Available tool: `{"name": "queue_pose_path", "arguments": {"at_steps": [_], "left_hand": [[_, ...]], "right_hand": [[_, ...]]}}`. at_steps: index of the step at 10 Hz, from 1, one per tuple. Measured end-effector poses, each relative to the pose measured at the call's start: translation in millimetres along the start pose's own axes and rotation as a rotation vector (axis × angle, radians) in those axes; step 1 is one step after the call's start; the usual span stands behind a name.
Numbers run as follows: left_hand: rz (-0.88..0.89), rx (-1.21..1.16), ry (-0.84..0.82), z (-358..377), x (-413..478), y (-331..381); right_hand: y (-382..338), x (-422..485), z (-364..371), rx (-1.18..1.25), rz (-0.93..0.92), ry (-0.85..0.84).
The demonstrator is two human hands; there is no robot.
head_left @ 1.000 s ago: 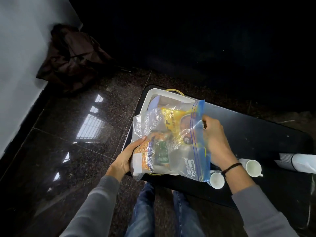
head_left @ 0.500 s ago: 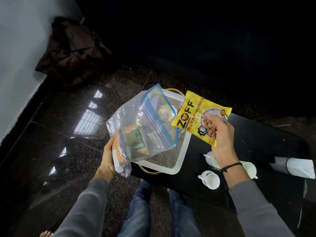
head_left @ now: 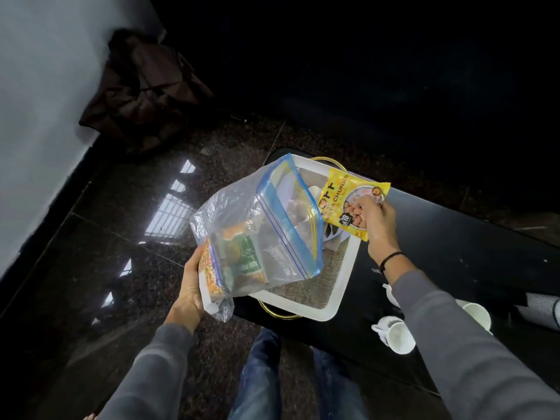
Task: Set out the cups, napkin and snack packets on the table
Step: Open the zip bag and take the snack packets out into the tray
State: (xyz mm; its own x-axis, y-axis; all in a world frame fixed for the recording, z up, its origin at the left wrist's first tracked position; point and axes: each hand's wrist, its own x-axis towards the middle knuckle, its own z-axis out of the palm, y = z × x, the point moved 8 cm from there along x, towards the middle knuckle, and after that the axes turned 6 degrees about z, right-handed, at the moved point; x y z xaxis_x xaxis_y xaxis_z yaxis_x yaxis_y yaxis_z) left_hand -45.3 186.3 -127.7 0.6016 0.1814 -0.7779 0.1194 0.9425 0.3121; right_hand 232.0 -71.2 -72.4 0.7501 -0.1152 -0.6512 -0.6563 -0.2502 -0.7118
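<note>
My left hand [head_left: 190, 286] grips the bottom of a clear zip bag [head_left: 260, 234] with a blue seal, held tilted over the left side of a white tray [head_left: 342, 286]. Inside the bag lie a green packet [head_left: 245, 256], an orange one and a dark one. My right hand [head_left: 377, 225] holds a yellow snack packet [head_left: 342, 201] above the tray's far right corner, outside the bag. White cups [head_left: 394, 334] stand on the black table [head_left: 454, 256] under my right forearm, one more [head_left: 477, 313] partly hidden behind the sleeve. A rolled napkin [head_left: 542, 307] lies at the right edge.
The tray has a woven mat inside and gold handles [head_left: 278, 313]. A dark brown bag [head_left: 145, 89] is slumped against the wall at far left. Glossy dark floor tiles surround the table; my knees in jeans are below its near edge.
My right hand pulled the yellow packet out of the zip bag and has carried it right, over the tray's far corner. The left hand swung the bag leftwards and tilted it.
</note>
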Motion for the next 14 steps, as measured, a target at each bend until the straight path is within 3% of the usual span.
{"name": "queue_pose_path", "arguments": {"at_steps": [2, 3, 5, 6, 7, 9, 10, 11, 12, 13, 14], "left_hand": [[-0.023, 0.053, -0.005, -1.8, 14.2, -9.4], [-0.02, 0.069, -0.038, 6.7, 20.8, -11.5], [-0.024, 0.204, -0.026, 28.4, 29.6, -9.5], [-0.017, 0.237, -0.022, 41.7, 31.7, -12.8], [0.021, 0.225, -0.043, 57.7, 33.1, -16.1], [0.052, 0.25, -0.095, 87.0, 33.3, -27.0], [0.064, 0.254, -0.086, 91.8, 32.7, -32.0], [0.048, 0.257, -0.084, 95.9, 31.8, -39.6], [0.024, 0.288, -0.105, 101.1, 30.8, -46.2], [-0.004, 0.352, -0.124, 105.9, 29.9, -53.0], [-0.004, 0.386, -0.133, 110.1, 29.6, -56.7]], "right_hand": [[25.8, 35.4, 52.9, 0.012, 0.1, -0.211], [26.4, 47.5, 58.0, 0.004, 0.038, -0.229], [2.1, 51.3, 39.9, -0.44, -0.241, -0.043], [-6.8, 36.3, 24.0, -0.487, -0.263, -0.006], [-17.1, 10.6, 0.9, -0.347, -0.245, 0.024], [-51.0, -57.8, -49.7, -0.121, -0.518, 0.175], [-56.0, -75.3, -48.3, -0.137, -0.557, -0.007], [-43.2, -76.6, -14.5, -0.318, -0.311, -0.342], [-14.5, -70.8, 0.4, -0.462, -0.062, -0.491], [12.6, -64.1, -4.4, -0.438, 0.114, -0.476], [19.1, -65.5, -11.9, -0.542, 0.15, -0.438]]}}
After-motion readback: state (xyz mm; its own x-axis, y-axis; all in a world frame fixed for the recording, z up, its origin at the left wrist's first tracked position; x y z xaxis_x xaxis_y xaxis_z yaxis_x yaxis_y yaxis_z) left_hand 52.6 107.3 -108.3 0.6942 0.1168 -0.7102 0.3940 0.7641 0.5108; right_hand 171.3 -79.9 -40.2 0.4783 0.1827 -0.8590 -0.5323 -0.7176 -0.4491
